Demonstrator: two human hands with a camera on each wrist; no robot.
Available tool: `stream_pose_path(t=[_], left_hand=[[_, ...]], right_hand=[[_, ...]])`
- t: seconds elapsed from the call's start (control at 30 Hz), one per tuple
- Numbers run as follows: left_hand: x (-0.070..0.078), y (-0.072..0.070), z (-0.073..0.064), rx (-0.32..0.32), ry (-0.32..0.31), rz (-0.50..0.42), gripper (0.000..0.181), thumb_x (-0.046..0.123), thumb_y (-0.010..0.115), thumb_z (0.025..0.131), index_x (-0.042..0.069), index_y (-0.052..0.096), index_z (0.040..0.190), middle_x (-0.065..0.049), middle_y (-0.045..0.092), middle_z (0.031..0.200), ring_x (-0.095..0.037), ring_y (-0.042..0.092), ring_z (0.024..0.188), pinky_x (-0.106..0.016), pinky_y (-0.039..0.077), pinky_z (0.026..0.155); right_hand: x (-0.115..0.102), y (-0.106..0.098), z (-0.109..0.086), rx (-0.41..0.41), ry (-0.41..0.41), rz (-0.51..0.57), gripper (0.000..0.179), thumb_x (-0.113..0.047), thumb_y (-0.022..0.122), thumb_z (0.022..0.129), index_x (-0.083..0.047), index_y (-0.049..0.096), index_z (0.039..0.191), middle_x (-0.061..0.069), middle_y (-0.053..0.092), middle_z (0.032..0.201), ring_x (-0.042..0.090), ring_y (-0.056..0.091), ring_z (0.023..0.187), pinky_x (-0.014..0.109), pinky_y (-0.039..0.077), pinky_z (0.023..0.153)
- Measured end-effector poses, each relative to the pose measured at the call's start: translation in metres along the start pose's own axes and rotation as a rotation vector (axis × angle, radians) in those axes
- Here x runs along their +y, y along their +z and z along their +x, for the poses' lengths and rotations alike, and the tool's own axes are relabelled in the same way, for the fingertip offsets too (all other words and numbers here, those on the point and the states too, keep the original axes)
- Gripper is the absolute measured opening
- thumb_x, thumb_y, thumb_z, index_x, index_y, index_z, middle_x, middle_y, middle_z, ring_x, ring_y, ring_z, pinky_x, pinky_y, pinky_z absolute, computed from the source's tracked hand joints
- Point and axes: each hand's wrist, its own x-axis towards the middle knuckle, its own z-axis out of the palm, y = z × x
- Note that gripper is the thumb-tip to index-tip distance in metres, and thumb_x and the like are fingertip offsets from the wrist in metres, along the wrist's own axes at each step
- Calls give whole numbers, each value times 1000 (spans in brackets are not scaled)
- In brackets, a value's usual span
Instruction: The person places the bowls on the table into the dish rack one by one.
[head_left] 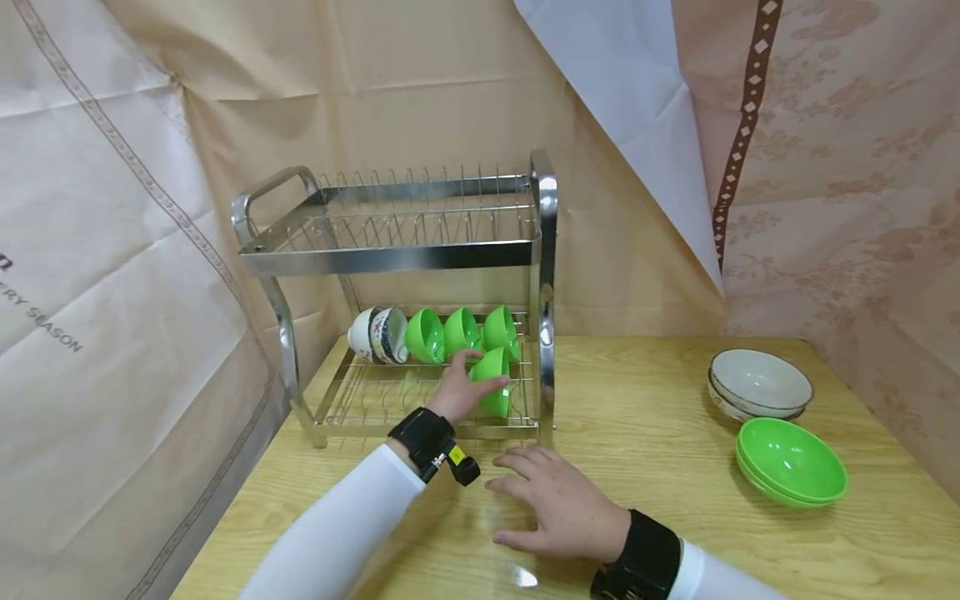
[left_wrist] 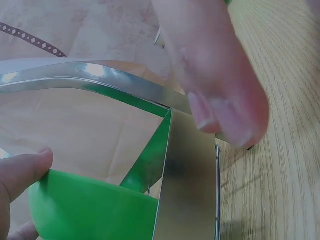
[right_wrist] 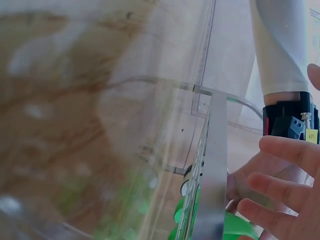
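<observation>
My left hand (head_left: 453, 395) reaches into the lower tier of a metal dish rack (head_left: 390, 259). Its thumb and fingers grip a green bowl (head_left: 495, 403) standing on edge at the front right of that tier. In the left wrist view the fingertips press against the rim of this bowl (left_wrist: 95, 210), beside the rack's post. Behind it, three more green bowls (head_left: 425, 337) stand in a row, with two white patterned bowls (head_left: 363, 333) at their left end. Palm down, my right hand (head_left: 564, 507) hovers over the table in front of the rack, fingers spread and holding nothing.
On the right of the wooden table (head_left: 637, 400) sit stacked white bowls (head_left: 761, 379), with stacked green bowls (head_left: 793, 461) just in front. The rack's upper tier carries wire dividers (head_left: 427, 221). Cloth hangs (head_left: 442, 100) behind and at both sides.
</observation>
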Motion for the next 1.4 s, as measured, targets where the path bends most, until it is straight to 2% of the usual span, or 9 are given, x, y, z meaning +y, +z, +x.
stream_pose_path(t=[0.07, 0.27, 0.43, 0.63, 0.83, 1.03, 1.13, 1.2, 1.4], left_hand=[[1, 2, 1, -7, 1, 6, 77, 42, 76, 80, 14, 36, 140, -28, 35, 144, -36, 48, 111, -53, 47, 91], [-5, 8, 4, -36, -16, -13, 80, 42, 76, 81, 13, 32, 142, -28, 34, 145, -39, 43, 118, -56, 44, 94], [-7, 9, 6, -48, -17, -12, 79, 42, 73, 83, 12, 31, 142, -30, 28, 148, -41, 34, 127, -61, 37, 100], [-8, 8, 5, -63, -28, 15, 78, 45, 71, 85, 13, 29, 142, -30, 27, 148, -40, 33, 127, -59, 37, 101], [-9, 7, 3, -69, -18, 30, 75, 43, 69, 87, 10, 30, 142, -29, 31, 145, -40, 38, 123, -57, 41, 97], [-7, 8, -1, -41, -23, 32, 71, 43, 66, 89, 11, 33, 144, -24, 28, 145, -39, 38, 122, -58, 42, 95], [-7, 9, -5, -4, 9, 39, 71, 40, 66, 90, 11, 33, 145, -23, 26, 146, -38, 36, 124, -58, 42, 97], [-6, 10, -11, 18, 53, 84, 71, 39, 66, 90, 10, 32, 145, -23, 25, 148, -38, 34, 126, -58, 41, 98], [-6, 10, -40, 27, 261, 312, 79, 40, 67, 90, 10, 27, 151, -22, 24, 150, -36, 31, 129, -60, 41, 98]], right_hand=[[0, 0, 0, 2, 0, -2, 57, -65, 55, 87, -24, 62, 126, 6, 52, 137, 21, 37, 128, 52, 35, 106], [1, -1, -1, 4, -2, 3, 58, -67, 50, 88, -24, 62, 126, 6, 52, 137, 21, 39, 127, 52, 36, 106], [1, -2, -2, -8, 9, 26, 59, -67, 50, 88, -24, 62, 126, 5, 51, 138, 19, 39, 126, 51, 36, 106], [1, -3, -1, 1, 5, 22, 59, -67, 49, 89, -24, 62, 126, 4, 52, 136, 19, 40, 125, 50, 38, 104], [0, -3, -2, -9, 16, 28, 58, -67, 50, 88, -24, 62, 125, 5, 52, 136, 19, 40, 125, 49, 40, 102], [0, -5, -7, 2, 47, 27, 56, -65, 55, 87, -24, 62, 125, 4, 52, 136, 19, 41, 124, 50, 42, 100], [0, -7, -12, 20, 50, 2, 57, -65, 55, 86, -24, 62, 125, 4, 53, 136, 20, 40, 125, 50, 42, 100], [1, -8, -15, 28, 53, -10, 57, -65, 55, 86, -23, 62, 124, 4, 53, 135, 20, 40, 125, 50, 42, 100], [8, -17, -32, 41, 93, -6, 55, -59, 62, 85, -21, 62, 125, 6, 53, 135, 22, 41, 124, 51, 43, 99]])
